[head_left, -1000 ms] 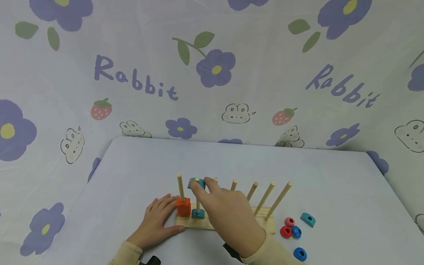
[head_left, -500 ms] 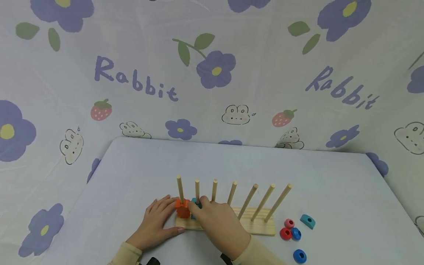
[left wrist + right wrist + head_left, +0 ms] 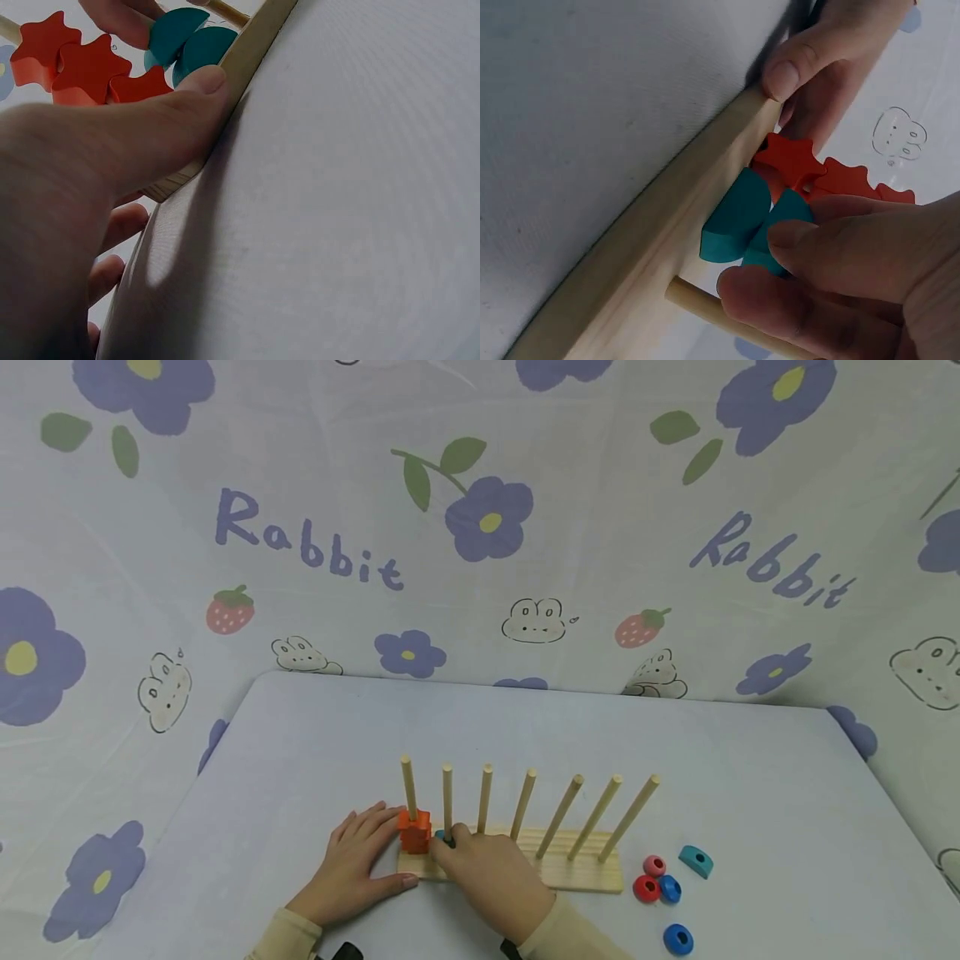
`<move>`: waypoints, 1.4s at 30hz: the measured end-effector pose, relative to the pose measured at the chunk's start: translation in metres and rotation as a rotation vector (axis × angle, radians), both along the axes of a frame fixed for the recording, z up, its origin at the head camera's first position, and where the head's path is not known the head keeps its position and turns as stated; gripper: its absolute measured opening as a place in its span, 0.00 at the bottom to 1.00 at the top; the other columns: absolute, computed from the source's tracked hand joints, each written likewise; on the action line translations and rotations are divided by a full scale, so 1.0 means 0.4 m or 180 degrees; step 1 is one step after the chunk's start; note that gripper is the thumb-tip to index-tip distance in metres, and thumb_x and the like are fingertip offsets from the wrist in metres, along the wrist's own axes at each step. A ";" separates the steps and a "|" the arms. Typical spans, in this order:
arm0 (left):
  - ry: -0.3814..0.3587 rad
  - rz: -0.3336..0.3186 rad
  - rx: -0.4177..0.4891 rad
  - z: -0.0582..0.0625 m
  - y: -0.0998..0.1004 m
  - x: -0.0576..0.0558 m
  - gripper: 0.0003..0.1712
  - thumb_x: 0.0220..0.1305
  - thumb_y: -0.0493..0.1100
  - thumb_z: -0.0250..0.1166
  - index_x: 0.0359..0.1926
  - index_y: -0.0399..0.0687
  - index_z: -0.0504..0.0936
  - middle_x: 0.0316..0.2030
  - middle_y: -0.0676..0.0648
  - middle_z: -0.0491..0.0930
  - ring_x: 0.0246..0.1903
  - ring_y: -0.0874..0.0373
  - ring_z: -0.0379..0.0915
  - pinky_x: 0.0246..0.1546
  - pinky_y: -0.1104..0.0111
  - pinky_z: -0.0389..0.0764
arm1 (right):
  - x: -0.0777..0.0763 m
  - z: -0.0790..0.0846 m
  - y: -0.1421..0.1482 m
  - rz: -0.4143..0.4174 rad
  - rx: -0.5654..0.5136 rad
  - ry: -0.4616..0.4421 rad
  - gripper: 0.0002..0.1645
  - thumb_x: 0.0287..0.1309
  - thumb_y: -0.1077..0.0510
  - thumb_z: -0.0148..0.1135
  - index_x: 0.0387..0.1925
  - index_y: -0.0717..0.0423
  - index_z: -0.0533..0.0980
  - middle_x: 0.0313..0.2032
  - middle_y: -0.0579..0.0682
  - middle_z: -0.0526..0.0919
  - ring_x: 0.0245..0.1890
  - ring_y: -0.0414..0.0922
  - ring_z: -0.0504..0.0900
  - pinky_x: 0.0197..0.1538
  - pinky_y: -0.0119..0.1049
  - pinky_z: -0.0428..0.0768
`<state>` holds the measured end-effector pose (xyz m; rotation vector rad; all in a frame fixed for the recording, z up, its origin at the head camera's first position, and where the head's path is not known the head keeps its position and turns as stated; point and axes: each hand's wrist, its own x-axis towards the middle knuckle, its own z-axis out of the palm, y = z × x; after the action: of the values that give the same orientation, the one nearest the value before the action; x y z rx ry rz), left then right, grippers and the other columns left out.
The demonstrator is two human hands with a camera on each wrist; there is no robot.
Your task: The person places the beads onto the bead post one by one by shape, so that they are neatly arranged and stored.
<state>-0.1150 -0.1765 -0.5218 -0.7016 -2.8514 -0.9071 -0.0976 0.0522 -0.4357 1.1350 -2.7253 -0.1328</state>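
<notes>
- Head view: a wooden rack [image 3: 573, 872] with seven posts [image 3: 558, 818] stands on the white table [image 3: 337, 735]. Stars [image 3: 415, 832] are threaded on its leftmost post.
- Head view: a teal block [image 3: 441, 835] is on the second post, mostly hidden by the right grip [image 3: 495, 872].
- Head view: the left grip [image 3: 352, 867] lies with fingers outstretched, thumb touching the rack's near left corner.
- Head view: right of the rack are a pink ring [image 3: 655, 865], a red ring [image 3: 647, 888], two blue rings [image 3: 678, 940] and a loose half-round [image 3: 697, 862].
- Left wrist view: the first post holds three stars; beside them the teal block sits over a lower block [image 3: 206, 54]. A right fingertip touches the teal block.
- Right wrist view: the right grip is nearly closed, the teal block pinched between thumb and finger. The lower block is just beside it, nearer the rack's base.
</notes>
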 end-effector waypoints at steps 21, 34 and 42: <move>0.0022 0.0004 -0.0021 0.005 -0.001 0.007 0.44 0.53 0.66 0.67 0.67 0.55 0.68 0.67 0.52 0.66 0.70 0.47 0.53 0.66 0.42 0.47 | 0.028 -0.019 0.000 -0.0175 -0.0137 -0.0062 0.20 0.55 0.56 0.68 0.50 0.45 0.75 0.51 0.56 0.82 0.23 0.43 0.84 0.14 0.31 0.74; -0.0061 -0.0011 -0.0068 0.002 0.005 -0.005 0.45 0.53 0.70 0.64 0.69 0.57 0.66 0.68 0.54 0.63 0.71 0.49 0.49 0.67 0.45 0.45 | 0.103 0.084 0.117 -0.0460 -0.0163 -0.1184 0.21 0.61 0.43 0.61 0.53 0.43 0.75 0.50 0.46 0.83 0.35 0.39 0.84 0.32 0.34 0.81; -0.0142 -0.0027 -0.0025 0.002 0.001 0.001 0.45 0.53 0.69 0.65 0.69 0.57 0.66 0.68 0.54 0.64 0.71 0.49 0.49 0.67 0.44 0.43 | 0.125 0.096 0.334 -0.1847 -0.0233 -0.1821 0.25 0.52 0.41 0.68 0.48 0.49 0.76 0.33 0.42 0.84 0.29 0.39 0.80 0.36 0.40 0.82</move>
<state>-0.1148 -0.1762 -0.5209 -0.7037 -2.8943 -0.9248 -0.0475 0.1859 -0.3974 0.3566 -3.4536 0.2534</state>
